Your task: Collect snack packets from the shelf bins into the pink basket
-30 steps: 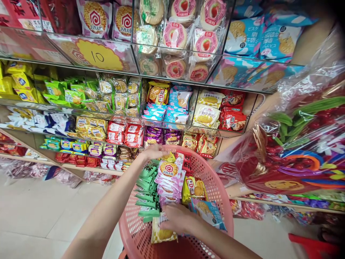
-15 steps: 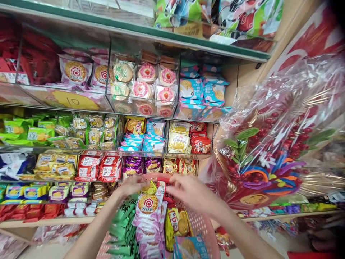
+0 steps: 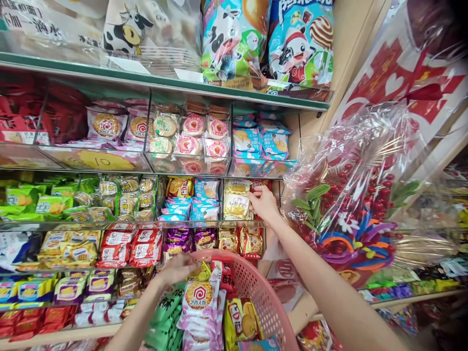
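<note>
My right hand (image 3: 263,203) is up at a shelf compartment with its bent fingers apart, in front of red packets (image 3: 260,184) and at the edge of cream-coloured biscuit packets (image 3: 236,205). I see nothing held in it. My left hand (image 3: 179,269) hovers by the far left rim of a pink plastic basket (image 3: 272,297), fingers loosely stretched beside a small yellow packet (image 3: 205,269). Inside the basket are round-biscuit packets in pink-and-white wrappers (image 3: 199,297), green packets (image 3: 166,312), a yellow biscuit packet (image 3: 241,319), a red packet (image 3: 227,274) and a blue packet (image 3: 261,344).
Glass-fronted shelves hold blue packets (image 3: 246,141), strawberry-print biscuits (image 3: 192,145), red-and-white packets (image 3: 146,246) and green snacks (image 3: 53,207). Large cow-print bags (image 3: 302,48) stand on top. A plastic-wrapped bouquet (image 3: 351,204) juts out close to my right forearm.
My right hand has left the basket and moved up to the shelf with the cream and red packets. My left hand stays by the basket rim. The view has tilted upward.
</note>
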`<state>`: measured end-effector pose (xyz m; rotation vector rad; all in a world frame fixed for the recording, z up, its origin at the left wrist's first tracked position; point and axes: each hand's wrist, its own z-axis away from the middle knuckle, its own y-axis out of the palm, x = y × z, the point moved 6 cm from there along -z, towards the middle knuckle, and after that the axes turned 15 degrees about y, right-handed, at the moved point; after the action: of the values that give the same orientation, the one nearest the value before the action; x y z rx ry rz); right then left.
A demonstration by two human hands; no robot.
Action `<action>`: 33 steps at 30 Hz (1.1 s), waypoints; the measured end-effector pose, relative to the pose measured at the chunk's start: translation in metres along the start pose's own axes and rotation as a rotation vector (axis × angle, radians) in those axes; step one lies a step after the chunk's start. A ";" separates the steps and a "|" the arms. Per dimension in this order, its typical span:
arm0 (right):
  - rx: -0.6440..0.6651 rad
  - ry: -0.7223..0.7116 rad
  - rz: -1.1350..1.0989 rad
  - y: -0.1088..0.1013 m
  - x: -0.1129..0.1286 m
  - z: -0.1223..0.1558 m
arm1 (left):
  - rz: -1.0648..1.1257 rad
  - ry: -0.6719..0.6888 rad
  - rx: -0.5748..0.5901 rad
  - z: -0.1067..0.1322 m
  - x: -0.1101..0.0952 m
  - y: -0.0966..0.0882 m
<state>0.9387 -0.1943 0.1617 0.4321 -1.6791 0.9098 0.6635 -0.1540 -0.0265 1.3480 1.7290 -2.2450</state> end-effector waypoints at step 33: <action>0.248 0.411 -0.419 0.016 -0.002 -0.028 | -0.025 0.005 0.020 0.005 -0.008 -0.003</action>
<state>0.9466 -0.1636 0.1570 0.6841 -1.0535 0.8260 0.6642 -0.1601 -0.0186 1.3448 1.7387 -2.2802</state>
